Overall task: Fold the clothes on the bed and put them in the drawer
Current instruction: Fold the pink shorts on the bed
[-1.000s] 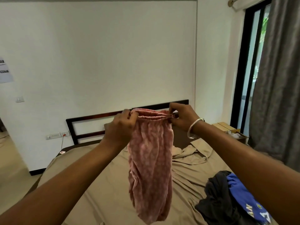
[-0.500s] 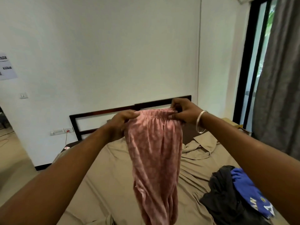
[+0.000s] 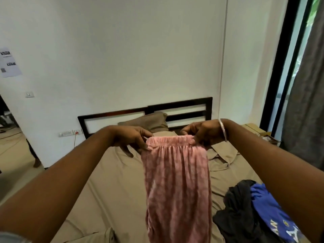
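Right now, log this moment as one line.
left hand: pinches waistband | right hand: pinches waistband | pink garment: hanging over bed | fold: not started

Bare forearms, no sleeves; silver bangle on R wrist.

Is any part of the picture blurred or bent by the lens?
Head view: the pink garment is motion-blurred, softest at its lower end; the left hand and right hand gripping its waistband are slightly soft; the wide lens tilts the window frame; daylight is even, without glare.
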`<state>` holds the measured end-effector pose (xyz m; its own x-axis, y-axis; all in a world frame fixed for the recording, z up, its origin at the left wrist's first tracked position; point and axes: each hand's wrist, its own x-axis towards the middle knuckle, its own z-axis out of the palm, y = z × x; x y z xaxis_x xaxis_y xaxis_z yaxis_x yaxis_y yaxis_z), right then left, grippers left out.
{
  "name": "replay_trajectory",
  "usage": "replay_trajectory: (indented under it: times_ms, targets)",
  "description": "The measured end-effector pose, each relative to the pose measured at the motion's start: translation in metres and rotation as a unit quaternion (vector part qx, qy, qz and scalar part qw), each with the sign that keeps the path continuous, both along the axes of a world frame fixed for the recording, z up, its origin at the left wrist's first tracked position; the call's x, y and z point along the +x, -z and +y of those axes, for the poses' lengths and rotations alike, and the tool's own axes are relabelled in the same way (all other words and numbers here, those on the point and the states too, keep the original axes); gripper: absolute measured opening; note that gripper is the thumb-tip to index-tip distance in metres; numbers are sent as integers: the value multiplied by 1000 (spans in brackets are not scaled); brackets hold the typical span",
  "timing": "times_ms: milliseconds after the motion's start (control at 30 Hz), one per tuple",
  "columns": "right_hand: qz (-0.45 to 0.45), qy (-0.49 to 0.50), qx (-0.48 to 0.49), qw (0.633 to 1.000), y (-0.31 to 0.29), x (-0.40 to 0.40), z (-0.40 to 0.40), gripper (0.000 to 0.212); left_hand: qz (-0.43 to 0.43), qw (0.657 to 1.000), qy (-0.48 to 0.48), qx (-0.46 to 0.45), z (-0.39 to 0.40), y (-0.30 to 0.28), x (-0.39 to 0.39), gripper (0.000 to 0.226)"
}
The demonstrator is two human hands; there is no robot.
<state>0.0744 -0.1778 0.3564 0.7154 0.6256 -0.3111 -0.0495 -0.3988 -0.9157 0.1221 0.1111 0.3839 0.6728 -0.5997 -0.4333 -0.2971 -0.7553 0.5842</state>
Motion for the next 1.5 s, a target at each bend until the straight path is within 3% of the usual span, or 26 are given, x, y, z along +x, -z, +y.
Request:
replay_trajectory:
  times_ms: [67, 167, 267, 367, 533, 633, 700, 800, 900, 967, 1033, 1100, 1133, 1200, 1233, 1333, 1400, 1500]
  targets:
    - [-99, 128, -115, 980, 9, 16, 8, 16, -120, 990, -56, 57, -17, 14, 12, 34]
    - [-274, 280, -217, 894, 31, 53, 13, 44, -276, 950, -141, 19, -42, 43, 37, 45]
    - [-349, 366, -223, 834, 44, 78, 10, 36, -344, 911, -209, -90, -57, 63, 59, 40]
    - [-400, 416, -186, 795, 47, 92, 3, 27, -418, 867, -212, -169, -65, 71, 67, 33]
    - [-442, 400, -118, 794, 55, 75, -6, 20, -489, 810, -154, -284, -66, 85, 48, 37]
    - [-441, 352, -104, 819, 78, 37, -11, 20, -503, 806, -120, -289, -54, 119, 31, 35]
    - [-430, 301, -140, 840, 107, 3, -16, 19, -489, 823, -103, -269, -47, 156, 10, 28]
    - [-404, 227, -189, 866, 174, -45, -20, 16, -368, 894, -20, -255, -31, 227, -43, 31]
    - [-256, 116, -214, 936, 260, -100, -21, 42, -157, 975, 27, -156, -5, 309, -114, 27]
    - [-119, 7, -212, 970, 309, -134, -16, 39, -56, 992, 65, -95, 5, 352, -154, 22]
    - [-24, -49, -188, 981, 348, -162, -8, 21, 40, 994, 78, -60, 9, 376, -188, 32]
    - [41, -66, -164, 983, 378, -182, -1, 18, 95, 990, 66, -76, 10, 396, -211, 64]
    - [67, -67, -158, 983, 395, -191, 2, 21, 117, 987, 60, -90, 12, 413, -223, 64]
    - [94, -49, -149, 983, 418, -198, 5, 37, 95, 993, 41, -56, 14, 434, -232, 16]
    - [98, -33, -149, 983, 431, -197, 5, 39, 114, 993, -13, -40, 16, 448, -234, 21]
    - [102, 100, -135, 980, 463, -186, 3, 32, 168, 968, -164, -89, 13, 475, -222, 40]
    - [92, 201, -103, 970, 483, -169, 5, 16, 151, 955, -234, -107, -1, 492, -200, 44]
    - [58, 320, -86, 942, 522, -122, 9, 17, 103, 913, -350, -184, -27, 524, -149, 48]
